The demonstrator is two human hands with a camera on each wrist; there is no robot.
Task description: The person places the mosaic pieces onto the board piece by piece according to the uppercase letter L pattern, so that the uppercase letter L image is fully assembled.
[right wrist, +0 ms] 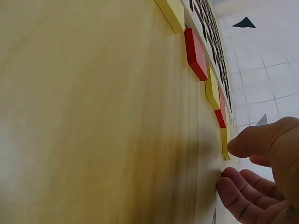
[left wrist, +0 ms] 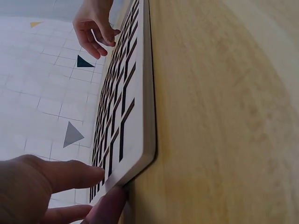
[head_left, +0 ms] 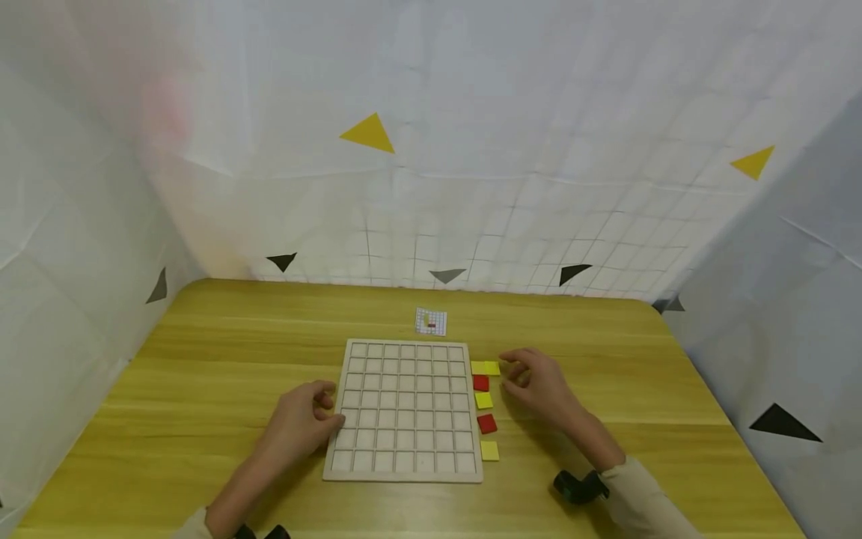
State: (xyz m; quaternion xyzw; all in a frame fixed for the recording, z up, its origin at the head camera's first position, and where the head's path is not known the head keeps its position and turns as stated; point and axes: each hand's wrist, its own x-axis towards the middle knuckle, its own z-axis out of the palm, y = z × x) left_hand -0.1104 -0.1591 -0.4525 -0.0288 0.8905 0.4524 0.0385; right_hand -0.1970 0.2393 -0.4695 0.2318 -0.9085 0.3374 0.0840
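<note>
Wooden tabletop (head_left: 202, 359) — pale gridded board (head_left: 404, 408)

Left hand (head_left: 299, 423) lies flat, fingers relaxed (thumb tucked low); right hand (head_left: 539, 382) hovers, fingers loosely curled, holding nothing.

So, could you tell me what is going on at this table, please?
A person sits at a wooden table with a pale grid board whose cells all look empty. The left hand rests against the board's left edge. The right hand hovers, fingers loosely curled, beside the yellow tile that tops a column of red and yellow tiles along the board's right side. A small card lies beyond the board.
</note>
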